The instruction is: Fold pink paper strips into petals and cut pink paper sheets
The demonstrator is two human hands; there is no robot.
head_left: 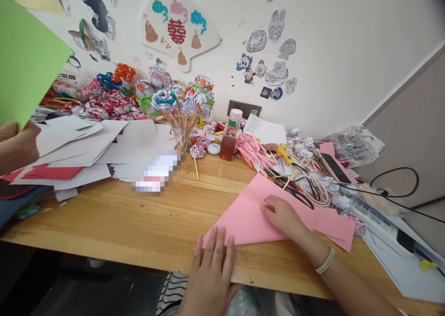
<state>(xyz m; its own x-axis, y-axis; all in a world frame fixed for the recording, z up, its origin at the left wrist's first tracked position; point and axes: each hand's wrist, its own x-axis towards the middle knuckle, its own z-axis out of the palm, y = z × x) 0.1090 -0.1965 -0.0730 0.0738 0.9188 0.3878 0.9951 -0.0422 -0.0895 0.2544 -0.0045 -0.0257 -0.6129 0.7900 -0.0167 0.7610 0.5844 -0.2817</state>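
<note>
A folded pink paper sheet (250,209) lies on the wooden table (139,218) near its front edge. My left hand (210,272) rests flat with stretched fingers, the fingertips on the sheet's lower left corner. My right hand (283,216), a beaded bracelet on its wrist, lies palm down on the middle of the sheet, fingers pointing left along a crease. Neither hand holds anything.
At the left edge another person's hand (15,142) holds a green sheet (24,61). White papers (90,144) pile at back left. A cup of paper roses on sticks (181,102), a small bottle (230,139), scissors (295,193), pink strips and cables crowd the back and right.
</note>
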